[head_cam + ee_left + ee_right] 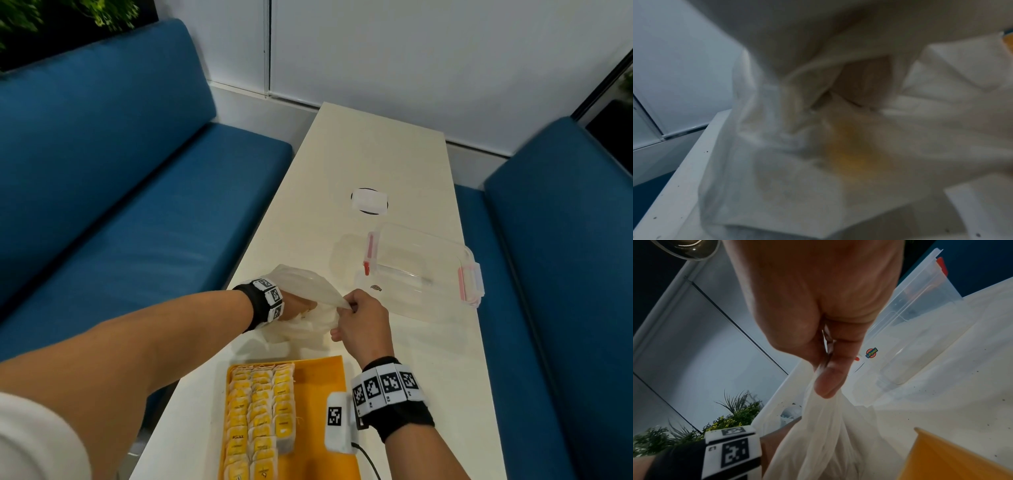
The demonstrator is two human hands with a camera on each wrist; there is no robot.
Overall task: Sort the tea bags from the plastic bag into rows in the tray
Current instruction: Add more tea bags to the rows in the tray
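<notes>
right hand [363, 318] pinching the plastic bag [308, 291] rim, left hand [294, 306] buried inside, fingers hidden so can't tell, tea bags [260, 414] in 3 rows, tray [318, 387] cut off

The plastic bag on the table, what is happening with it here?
A person is taking tea bags out of the plastic bag. The right hand pinches the bag's edge and holds it open, while the left hand reaches inside; its fingers are hidden. The yellow tray nearer the person already holds three rows of tea bags, with bare space on its right. A clear container lies beyond.
</notes>
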